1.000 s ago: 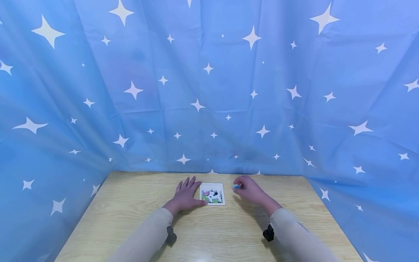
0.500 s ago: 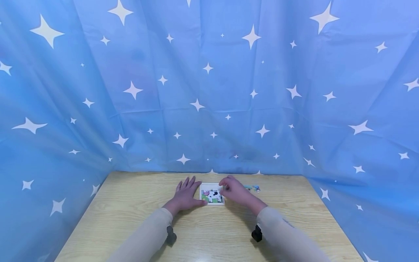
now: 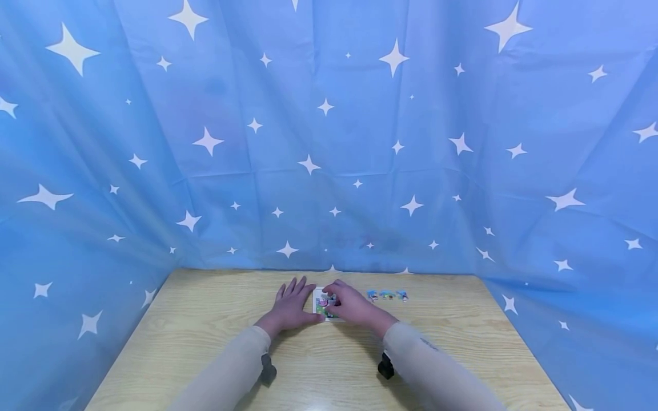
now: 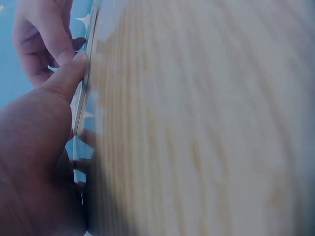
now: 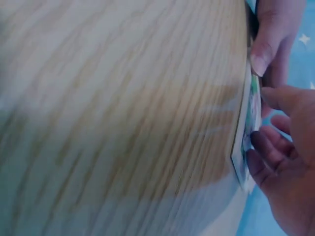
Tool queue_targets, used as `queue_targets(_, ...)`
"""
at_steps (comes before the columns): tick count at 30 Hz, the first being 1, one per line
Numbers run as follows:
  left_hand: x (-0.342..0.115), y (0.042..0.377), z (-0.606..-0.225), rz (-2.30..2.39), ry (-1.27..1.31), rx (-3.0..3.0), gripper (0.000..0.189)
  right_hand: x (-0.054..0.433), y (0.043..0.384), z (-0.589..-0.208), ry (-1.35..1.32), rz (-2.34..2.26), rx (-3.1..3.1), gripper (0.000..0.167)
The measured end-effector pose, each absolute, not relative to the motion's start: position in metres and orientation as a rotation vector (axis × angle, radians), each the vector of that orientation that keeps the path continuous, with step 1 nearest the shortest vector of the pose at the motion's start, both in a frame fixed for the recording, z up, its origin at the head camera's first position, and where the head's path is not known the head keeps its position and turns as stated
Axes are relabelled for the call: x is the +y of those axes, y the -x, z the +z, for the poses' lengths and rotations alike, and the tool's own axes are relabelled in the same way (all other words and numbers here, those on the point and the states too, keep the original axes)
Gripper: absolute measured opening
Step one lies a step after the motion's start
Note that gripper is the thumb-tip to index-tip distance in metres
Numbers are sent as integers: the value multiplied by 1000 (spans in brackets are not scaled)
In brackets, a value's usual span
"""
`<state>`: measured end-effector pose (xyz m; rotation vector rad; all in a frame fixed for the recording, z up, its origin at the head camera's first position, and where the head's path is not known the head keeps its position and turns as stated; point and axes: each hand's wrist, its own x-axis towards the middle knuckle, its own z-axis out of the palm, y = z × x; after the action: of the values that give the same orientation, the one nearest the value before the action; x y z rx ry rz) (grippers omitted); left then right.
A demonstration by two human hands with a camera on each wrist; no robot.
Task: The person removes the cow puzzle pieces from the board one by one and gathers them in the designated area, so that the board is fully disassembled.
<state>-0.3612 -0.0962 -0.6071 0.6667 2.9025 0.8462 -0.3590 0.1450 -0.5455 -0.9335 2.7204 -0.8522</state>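
A small cow jigsaw puzzle in a white tray lies flat near the table's far edge. My left hand rests at its left side, fingers spread, thumb on the lower edge and a fingertip by the upper left corner. Over the puzzle, my right hand has thumb and index finger bent together, pinching a small puzzle piece that the fingers mostly hide. Part of the cow is covered by this hand. In the right wrist view the tray is seen nearly edge-on, with the right hand's other fingers at its surface.
Three loose puzzle pieces with blue parts lie in a row to the right of the tray. The wooden table ends at a blue star-patterned curtain behind and at both sides.
My right hand has moved left from the loose pieces to over the puzzle, uncovering the row of pieces. The left hand has stayed in place at the tray.
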Motion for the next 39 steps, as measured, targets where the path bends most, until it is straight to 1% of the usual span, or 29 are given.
queue_targets(7,-99,363,-609,869,-658,2880,104,136,361,-542,967,-769,2695,45)
queue_targets(16,-98,362,-608,864,-663,2883,105,136,364,-543,1036,-670,2645,51)
queue_targets(26,-98,362,-608,869,-670,2886,106,138,365,-548,1075,-714,2618,46)
queue_targets(31,-98,363,-610,862,-667,2889,107,139,366,-550,1057,-760,2602,44)
queue_targets(39,-98,364,-609,861,-681,2893,105,138,367,-548,956,-876,2555,41)
